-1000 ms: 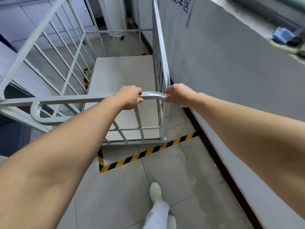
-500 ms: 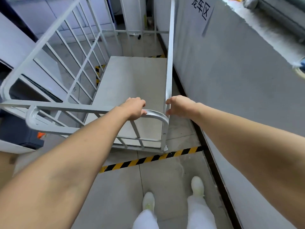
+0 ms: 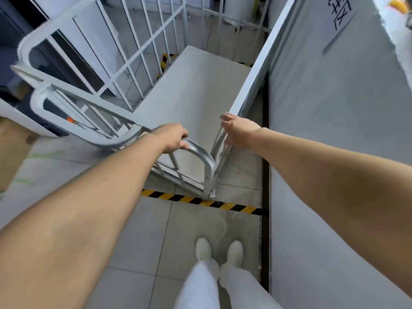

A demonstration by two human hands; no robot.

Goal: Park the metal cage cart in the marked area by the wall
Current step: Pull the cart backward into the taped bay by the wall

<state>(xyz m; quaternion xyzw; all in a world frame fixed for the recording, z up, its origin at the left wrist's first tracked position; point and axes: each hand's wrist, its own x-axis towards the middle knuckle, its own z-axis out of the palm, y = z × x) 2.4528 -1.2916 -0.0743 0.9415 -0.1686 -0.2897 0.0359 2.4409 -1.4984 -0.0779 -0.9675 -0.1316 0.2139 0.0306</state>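
Observation:
The metal cage cart (image 3: 196, 92) has white barred sides and a flat grey deck, and it stands close along the grey wall (image 3: 334, 112). Yellow-and-black striped floor tape (image 3: 200, 200) runs just under its near end. My left hand (image 3: 172, 137) is shut on the curved silver handle bar (image 3: 201, 152) at the near end. My right hand (image 3: 238, 130) rests against the cart's near right corner post, fingers spread and loose rather than wrapped around it.
A paper sign with black characters (image 3: 338, 14) hangs on the wall. More striped tape (image 3: 166, 60) shows through the left bars. A brown cardboard box (image 3: 13, 150) sits at far left. My white shoes (image 3: 219, 253) stand on grey tiles behind the tape.
The view has swung, so the cart now sits angled in frame. My feet have come together behind the tape. My right hand has opened from a grip to spread fingers on the corner post.

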